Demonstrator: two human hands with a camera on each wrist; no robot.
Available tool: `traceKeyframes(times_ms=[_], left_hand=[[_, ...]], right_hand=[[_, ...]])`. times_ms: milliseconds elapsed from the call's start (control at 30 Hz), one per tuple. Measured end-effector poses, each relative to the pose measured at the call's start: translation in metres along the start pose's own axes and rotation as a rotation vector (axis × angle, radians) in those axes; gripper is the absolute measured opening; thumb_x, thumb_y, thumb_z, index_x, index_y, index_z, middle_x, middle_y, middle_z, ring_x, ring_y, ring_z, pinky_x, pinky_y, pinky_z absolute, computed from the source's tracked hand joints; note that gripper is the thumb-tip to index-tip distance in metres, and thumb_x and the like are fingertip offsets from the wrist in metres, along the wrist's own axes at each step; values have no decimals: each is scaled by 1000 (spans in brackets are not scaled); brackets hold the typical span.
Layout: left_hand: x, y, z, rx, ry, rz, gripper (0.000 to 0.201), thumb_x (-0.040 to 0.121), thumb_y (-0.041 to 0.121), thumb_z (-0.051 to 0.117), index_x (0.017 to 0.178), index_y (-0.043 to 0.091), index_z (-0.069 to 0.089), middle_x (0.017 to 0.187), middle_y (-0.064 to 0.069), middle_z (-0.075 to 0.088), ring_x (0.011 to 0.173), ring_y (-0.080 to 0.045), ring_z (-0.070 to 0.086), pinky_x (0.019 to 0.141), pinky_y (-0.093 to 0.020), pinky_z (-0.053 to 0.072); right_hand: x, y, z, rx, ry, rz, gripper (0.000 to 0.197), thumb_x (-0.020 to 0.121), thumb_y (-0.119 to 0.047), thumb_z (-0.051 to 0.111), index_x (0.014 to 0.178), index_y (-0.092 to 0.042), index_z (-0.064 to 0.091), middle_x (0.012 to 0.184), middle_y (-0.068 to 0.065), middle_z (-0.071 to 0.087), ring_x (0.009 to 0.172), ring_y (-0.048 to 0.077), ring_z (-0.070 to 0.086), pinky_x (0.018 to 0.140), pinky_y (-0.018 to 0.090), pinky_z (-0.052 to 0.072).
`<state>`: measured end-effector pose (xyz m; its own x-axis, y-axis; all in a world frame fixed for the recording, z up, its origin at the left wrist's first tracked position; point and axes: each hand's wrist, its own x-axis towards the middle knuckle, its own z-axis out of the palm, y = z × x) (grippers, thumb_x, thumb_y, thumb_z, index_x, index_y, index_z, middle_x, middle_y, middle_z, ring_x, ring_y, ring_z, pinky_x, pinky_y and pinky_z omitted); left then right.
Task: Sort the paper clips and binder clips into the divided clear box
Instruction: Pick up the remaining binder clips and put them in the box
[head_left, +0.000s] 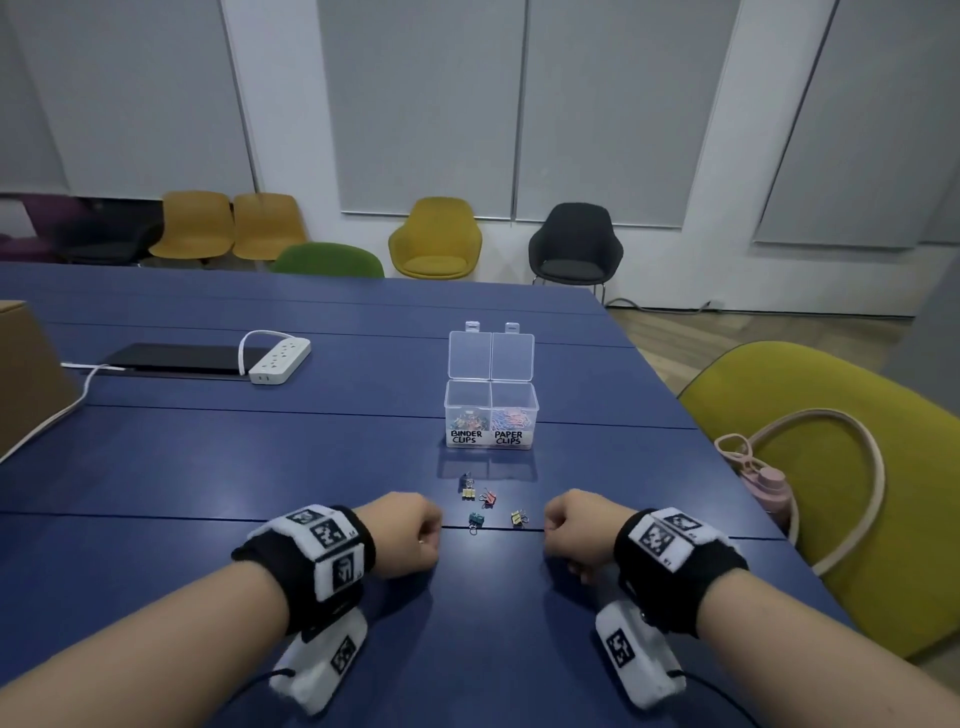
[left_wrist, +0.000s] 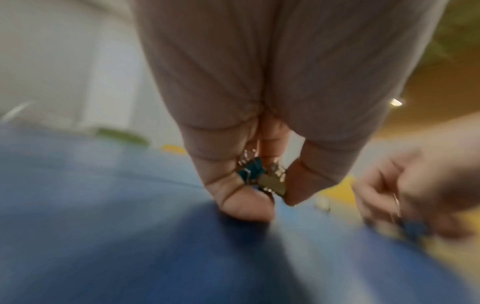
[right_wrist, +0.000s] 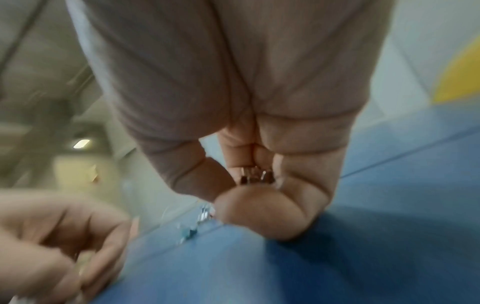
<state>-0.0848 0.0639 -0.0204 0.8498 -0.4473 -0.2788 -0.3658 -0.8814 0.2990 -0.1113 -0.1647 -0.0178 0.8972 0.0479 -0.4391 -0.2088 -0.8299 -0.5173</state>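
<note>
The divided clear box (head_left: 491, 410) stands open on the blue table, its left half labelled BINDER CLIPS and its right half PAPER CLIPS, both with clips inside. Several binder clips lie in front of it: yellow (head_left: 468, 493), red (head_left: 488, 499), teal (head_left: 476, 519) and another yellow (head_left: 517, 517). My left hand (head_left: 408, 532) rests as a fist left of them; in the left wrist view it grips a teal binder clip (left_wrist: 253, 167) and an olive one (left_wrist: 272, 183). My right hand (head_left: 576, 530) is fisted at the right, curled round metallic clips (right_wrist: 257, 174).
A white power strip (head_left: 280, 358) and a black flat device (head_left: 182, 358) lie at the back left, beside a cardboard box (head_left: 26, 374). A yellow-green chair (head_left: 831, 467) with a pink bag (head_left: 769, 483) stands off the table's right edge.
</note>
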Motion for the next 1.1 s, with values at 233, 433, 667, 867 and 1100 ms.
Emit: traceKeyframes(times_ms=[233, 433, 667, 867, 1100], left_hand=[[9, -16, -9, -1700, 39, -336, 22, 88, -2, 40, 68, 4, 48, 72, -15, 48, 57, -20, 42, 38, -20, 41], [15, -2, -6, -1984, -22, -356, 21, 89, 9, 38, 72, 4, 48, 66, -15, 51, 50, -21, 49, 39, -18, 42], [26, 12, 7, -1990, -95, -351, 24, 96, 8, 42, 74, 2, 51, 62, -11, 54, 43, -14, 53, 37, -17, 44], [29, 14, 10, -2003, -81, -377, 22, 96, 5, 43, 77, -1, 53, 61, -14, 57, 52, -18, 59, 41, -20, 51], [29, -4, -1, -1633, -206, -326, 23, 90, -17, 37, 84, -5, 56, 77, -18, 56, 69, -25, 57, 55, -28, 59]], right_hand=[[5, 14, -10, 1164, -24, -15, 29, 77, 12, 30, 64, -11, 41, 63, 7, 42, 40, 13, 35, 37, 17, 26], [11, 13, -11, 1538, -127, 43, 15, 71, 1, 35, 66, -11, 42, 62, 5, 41, 37, 13, 31, 38, 18, 21], [26, 14, 4, 1439, -21, 71, 41, 81, 14, 34, 59, -20, 25, 62, -1, 22, 33, 6, 18, 31, 14, 13], [26, 15, -4, 1623, -124, 76, 21, 69, 7, 29, 64, -14, 32, 58, 3, 32, 27, 7, 22, 32, 14, 13], [26, 13, -17, 1187, -214, 119, 21, 85, 5, 36, 70, -3, 48, 63, 10, 44, 44, 14, 35, 39, 21, 29]])
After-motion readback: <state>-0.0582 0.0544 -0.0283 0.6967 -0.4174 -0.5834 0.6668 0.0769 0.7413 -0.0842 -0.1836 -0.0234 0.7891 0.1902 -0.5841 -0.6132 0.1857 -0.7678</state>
